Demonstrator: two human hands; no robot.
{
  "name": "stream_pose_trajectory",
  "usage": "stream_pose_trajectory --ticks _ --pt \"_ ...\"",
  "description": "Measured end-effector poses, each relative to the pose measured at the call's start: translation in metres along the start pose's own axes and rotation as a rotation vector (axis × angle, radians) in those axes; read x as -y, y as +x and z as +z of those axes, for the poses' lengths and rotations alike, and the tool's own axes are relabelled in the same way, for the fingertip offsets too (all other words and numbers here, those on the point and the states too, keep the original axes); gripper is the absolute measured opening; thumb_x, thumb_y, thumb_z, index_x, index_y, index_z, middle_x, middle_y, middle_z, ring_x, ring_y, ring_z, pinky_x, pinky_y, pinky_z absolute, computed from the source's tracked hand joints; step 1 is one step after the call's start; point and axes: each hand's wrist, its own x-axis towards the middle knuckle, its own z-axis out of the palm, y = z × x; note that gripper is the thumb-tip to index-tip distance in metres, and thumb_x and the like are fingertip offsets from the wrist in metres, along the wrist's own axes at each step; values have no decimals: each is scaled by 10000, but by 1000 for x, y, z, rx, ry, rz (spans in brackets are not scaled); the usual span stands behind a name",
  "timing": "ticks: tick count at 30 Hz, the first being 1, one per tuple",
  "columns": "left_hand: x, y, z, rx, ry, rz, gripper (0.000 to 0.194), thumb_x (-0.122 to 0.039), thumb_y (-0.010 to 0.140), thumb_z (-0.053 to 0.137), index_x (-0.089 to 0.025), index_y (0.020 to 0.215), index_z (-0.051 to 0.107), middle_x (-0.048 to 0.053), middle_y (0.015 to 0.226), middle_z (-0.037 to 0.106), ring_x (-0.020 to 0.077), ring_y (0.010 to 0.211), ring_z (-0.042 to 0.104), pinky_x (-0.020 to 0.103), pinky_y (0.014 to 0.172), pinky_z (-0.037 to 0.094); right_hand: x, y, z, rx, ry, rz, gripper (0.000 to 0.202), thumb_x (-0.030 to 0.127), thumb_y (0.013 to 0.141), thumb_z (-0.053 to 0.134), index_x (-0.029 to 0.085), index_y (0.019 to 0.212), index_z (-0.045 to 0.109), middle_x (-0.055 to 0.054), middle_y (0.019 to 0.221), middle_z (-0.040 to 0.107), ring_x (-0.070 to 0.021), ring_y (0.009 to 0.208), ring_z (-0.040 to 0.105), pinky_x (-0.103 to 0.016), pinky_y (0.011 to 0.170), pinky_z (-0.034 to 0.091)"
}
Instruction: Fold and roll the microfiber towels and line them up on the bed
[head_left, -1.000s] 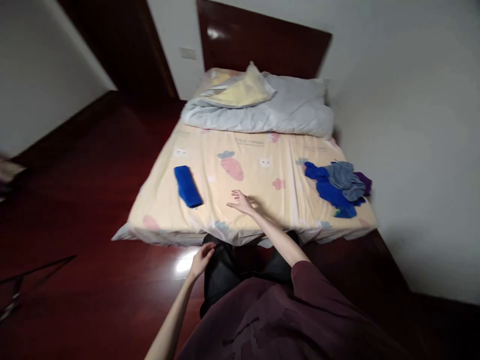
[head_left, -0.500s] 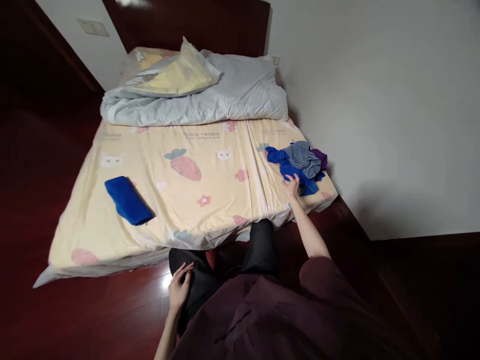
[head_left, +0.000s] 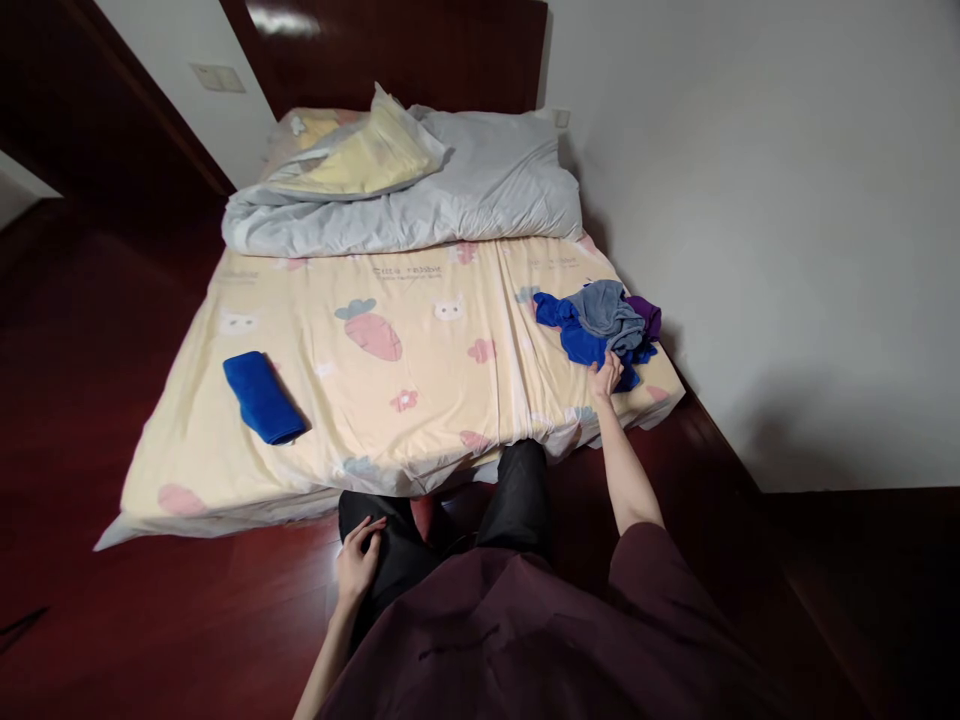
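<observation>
A pale yellow bed (head_left: 442, 420) (carrot-patterned, lightly creased) holds a folded blue cloth (head_left: 262, 397) at left, rumpled cloths (head_left: 604, 312) at right, and a bunched grey quilt (head_left: 420, 222) behind.

Wall (head_left: 765, 230) beside cloth pile (head_left: 609, 312); room toward folded cloth (head_left: 264, 398).

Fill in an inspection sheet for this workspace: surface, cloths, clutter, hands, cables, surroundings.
Surface: patterned yellow bedsheet, wrinkled in places.
Cloths: folded blue cloth on the left; crumpled pile of blue, grey and purple cloth on the right.
Clutter: bunched pale bedding toward the headboard.
Left hand: at the dark trouser leg, apparently holding nothing.
Right hand: fingers at the pile's near edge; grip unclear.
Cables: nothing seen for certain; thin dark object at the left edge, unidentified.
Surroundings: pale wall, red-brown floor.
</observation>
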Motion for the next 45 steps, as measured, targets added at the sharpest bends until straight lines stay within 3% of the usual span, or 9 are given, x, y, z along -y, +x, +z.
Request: stream_pose_trajectory --ticks 7,14,19,23,27,30,36,40,45 --pt "-27 -3 5 99 -48 46 419 -508 811 522 -239 997 784 92 1152 789 341 1224 677 500 1121 494 46 -93 11 81 310 -239 432 186 955 431 141 1300 688 -194 1344 650 -268 1346 557 -471 1215 394" --pt "-93 -12 20 276 -226 223 461 -521 911 538 -199 1189 715 111 1233 755 293 1123 715 439 1039 548 106 -236 33 416 629 -328 273 331 1001 499 235 1023 753 -120 1132 729 -261 1172 677 -444 1106 526" --pt "-143 -16 14 164 -232 483 437 -382 967 559 -245 1375 632 124 1409 653 300 1313 613 510 1167 463 119 -310 22 608 731 -356 263 381 1010 507 283 1048 748 -78 1068 735 -249 1042 718 -406 991 597" --pt "-170 -14 11 243 -225 648 454 -309 983 548 -280 1433 607 111 1503 588 298 1431 517 539 1235 393 118 -345 3 690 758 -303 256 403 997 532 293 1117 730 -67 1064 739 -248 941 722 -404 898 624" --pt "-179 -14 17 408 -227 694 376 -351 999 563 -260 1353 652 121 1346 684 292 1282 626 498 1132 489 116 -354 -21 661 789 -274 206 426 981 590 299 1023 747 -59 978 735 -263 926 719 -422 863 627" --pt "-184 -19 23 398 -252 672 290 -417 1019 551 -241 1201 691 115 1139 725 263 1060 679 434 978 548 117 -346 -44 627 805 -285 184 403 990 608 324 988 774 -53 968 744 -266 937 727 -428 862 624" --pt "-208 -28 23 409 -157 764 342 -531 1008 570 -218 942 689 77 871 654 239 851 587 383 846 496 118 -313 -94 575 799 -432 184 309 994 640 342 1021 819 -45 930 745 -230 861 723 -385 790 625" --pt "-213 -27 22 464 -102 777 345 -534 1011 568 -217 955 691 78 895 659 238 851 593 369 841 475 112 -283 -120 374 773 -491 167 280 975 671 325 996 830 -55 899 739 -224 828 723 -388 763 629" --pt "-193 -17 21 453 -66 737 301 -487 996 560 -215 944 676 78 882 643 251 853 594 368 821 470 95 -250 -151 22 714 -506 106 280 944 714 285 949 820 -65 876 708 -233 820 725 -397 736 629"
